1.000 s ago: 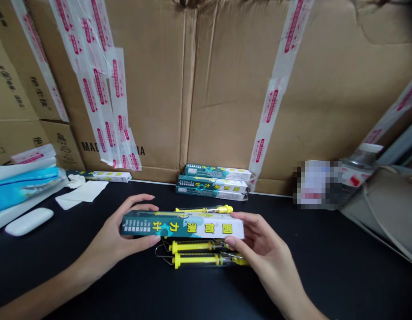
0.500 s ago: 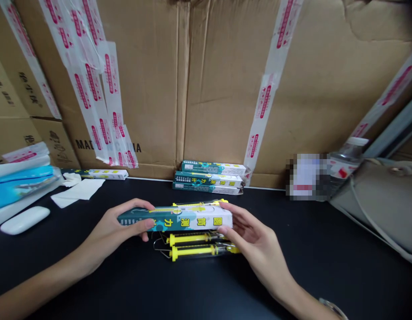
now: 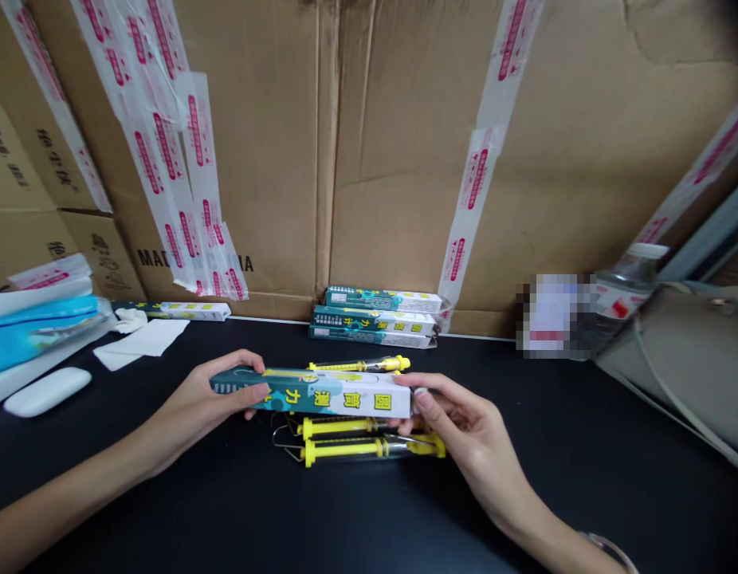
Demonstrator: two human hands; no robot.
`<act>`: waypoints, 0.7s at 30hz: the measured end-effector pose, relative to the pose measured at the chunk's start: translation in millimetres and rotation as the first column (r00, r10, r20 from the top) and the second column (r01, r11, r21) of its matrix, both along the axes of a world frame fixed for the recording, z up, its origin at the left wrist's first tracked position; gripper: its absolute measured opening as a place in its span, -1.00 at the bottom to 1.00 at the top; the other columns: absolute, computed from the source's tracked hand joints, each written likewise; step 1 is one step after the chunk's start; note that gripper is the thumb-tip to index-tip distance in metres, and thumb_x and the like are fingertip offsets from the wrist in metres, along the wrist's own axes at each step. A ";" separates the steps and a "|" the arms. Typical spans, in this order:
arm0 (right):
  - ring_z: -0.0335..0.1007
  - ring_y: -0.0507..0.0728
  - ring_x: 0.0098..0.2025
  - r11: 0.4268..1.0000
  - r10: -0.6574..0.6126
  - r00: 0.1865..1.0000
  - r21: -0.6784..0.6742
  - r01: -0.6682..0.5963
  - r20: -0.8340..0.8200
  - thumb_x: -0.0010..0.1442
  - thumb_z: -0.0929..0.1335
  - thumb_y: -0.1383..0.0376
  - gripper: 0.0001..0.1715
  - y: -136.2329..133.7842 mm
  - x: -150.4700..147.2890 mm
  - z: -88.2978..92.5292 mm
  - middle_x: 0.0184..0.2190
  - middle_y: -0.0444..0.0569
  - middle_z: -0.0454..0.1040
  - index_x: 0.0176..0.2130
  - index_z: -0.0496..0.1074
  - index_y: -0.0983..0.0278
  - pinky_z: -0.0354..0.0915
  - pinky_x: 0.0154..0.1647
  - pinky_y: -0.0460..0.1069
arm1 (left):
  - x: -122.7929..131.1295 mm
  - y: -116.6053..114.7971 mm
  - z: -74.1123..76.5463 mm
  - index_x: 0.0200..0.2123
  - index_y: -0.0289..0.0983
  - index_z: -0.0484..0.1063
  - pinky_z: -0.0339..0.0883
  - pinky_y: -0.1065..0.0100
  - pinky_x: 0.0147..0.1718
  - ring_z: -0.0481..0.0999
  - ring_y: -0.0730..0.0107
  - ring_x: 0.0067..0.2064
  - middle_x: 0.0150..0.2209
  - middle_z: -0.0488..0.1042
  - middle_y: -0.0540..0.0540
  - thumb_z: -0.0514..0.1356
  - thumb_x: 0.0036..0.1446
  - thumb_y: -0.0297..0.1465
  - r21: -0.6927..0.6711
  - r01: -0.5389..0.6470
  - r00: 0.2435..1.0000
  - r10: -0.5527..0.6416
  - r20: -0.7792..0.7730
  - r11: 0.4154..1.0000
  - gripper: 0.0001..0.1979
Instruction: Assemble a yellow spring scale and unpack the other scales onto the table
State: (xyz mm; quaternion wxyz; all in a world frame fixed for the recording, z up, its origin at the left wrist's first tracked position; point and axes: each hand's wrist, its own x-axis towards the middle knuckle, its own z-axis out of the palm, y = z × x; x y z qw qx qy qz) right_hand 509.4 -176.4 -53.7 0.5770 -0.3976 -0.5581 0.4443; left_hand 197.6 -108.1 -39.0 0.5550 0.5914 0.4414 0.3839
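My left hand (image 3: 222, 399) grips the left, green end of a narrow printed carton (image 3: 339, 395), thumb on the front and fingers over the top. At the carton's white right end is my right hand (image 3: 456, 414), its thumb and fingers closed at the end flap; the carton's opening is hidden from me. Yellow tubular spring scales with wire hooks lie under and around the carton: one spring scale (image 3: 360, 365) behind it, and others, including a near spring scale (image 3: 351, 451), in front. The held carton hides part of this group.
Several similar cartons (image 3: 374, 323) are stacked against the cardboard wall (image 3: 398, 183), and another carton (image 3: 190, 311) lies left. Also left are paper scraps (image 3: 142, 343), a white oval case (image 3: 48, 392) and a blue pack (image 3: 40, 323). A bottle (image 3: 626, 291) and grey bag (image 3: 692, 359) stand right.
My right hand has slid slightly right to the carton's end, its thumb now at the flap edge. The carton has tilted slightly, and more of the spring scale behind it shows.
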 end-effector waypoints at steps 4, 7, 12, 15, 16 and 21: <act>0.50 -0.02 -0.44 0.990 -0.075 0.988 0.130 0.057 0.135 0.38 0.34 0.18 -0.80 1.9 3.9 -5.6 -0.42 -0.16 0.55 -0.07 0.55 0.10 0.43 -0.34 -0.16 | 2.6 0.9 1.3 -0.24 -0.23 0.40 0.35 0.45 -0.44 0.38 0.40 -0.34 -0.33 0.42 -0.02 0.48 -0.04 -0.22 -0.034 -0.030 0.993 0.033 0.109 0.999 -0.60; 0.47 -0.02 -0.42 0.980 -0.108 0.978 0.182 0.075 0.178 0.38 0.33 0.22 -0.84 2.8 4.1 -8.3 -0.20 -0.09 0.53 -0.05 0.48 0.10 0.46 -0.36 -0.12 | 2.4 2.3 1.3 -0.25 -0.23 0.41 0.35 0.47 -0.46 0.38 0.42 -0.36 -0.35 0.42 -0.01 0.49 -0.04 -0.23 -0.045 -0.035 0.989 0.041 0.142 0.998 -0.61; 0.47 0.11 -0.17 0.950 -0.159 0.954 0.301 0.078 0.253 0.40 0.29 0.27 -0.83 6.2 6.3 -9.9 -0.03 0.04 0.38 -0.20 0.48 0.16 0.52 -0.33 -0.07 | 2.0 2.7 1.9 -0.28 -0.23 0.38 0.35 0.48 -0.45 0.39 0.45 -0.37 -0.37 0.41 0.02 0.48 -0.01 -0.26 -0.067 -0.059 0.983 0.070 0.171 0.996 -0.64; 0.43 0.18 -0.03 0.939 -0.193 0.915 0.338 0.067 0.353 0.38 0.29 0.31 -0.85 6.0 6.9 -7.8 -0.03 0.07 0.36 -0.19 0.47 0.16 0.51 -0.25 -0.03 | 2.2 2.8 2.7 -0.29 -0.22 0.35 0.34 0.48 -0.46 0.41 0.42 -0.37 -0.38 0.42 0.02 0.49 -0.03 -0.26 -0.086 -0.081 0.978 0.096 0.186 0.993 -0.61; 0.42 0.20 -0.01 0.933 -0.213 0.899 0.354 0.070 0.382 0.36 0.30 0.32 -0.88 5.3 6.7 -6.6 -0.03 0.07 0.36 -0.20 0.45 0.17 0.50 -0.23 -0.02 | 2.1 3.0 2.8 -0.28 -0.21 0.35 0.34 0.48 -0.46 0.41 0.42 -0.36 -0.38 0.43 0.02 0.49 -0.03 -0.26 -0.091 -0.084 0.977 0.100 0.190 0.992 -0.60; 0.44 0.20 -0.04 0.901 -0.297 0.827 0.428 0.076 0.478 0.37 0.29 0.29 -0.81 1.6 5.9 -1.7 -0.05 0.07 0.38 -0.32 0.39 0.20 0.43 -0.17 0.01 | 1.3 3.1 2.2 -0.27 -0.20 0.34 0.34 0.48 -0.44 0.42 0.41 -0.33 -0.36 0.43 0.02 0.48 -0.01 -0.27 -0.100 -0.088 0.977 0.105 0.183 0.991 -0.62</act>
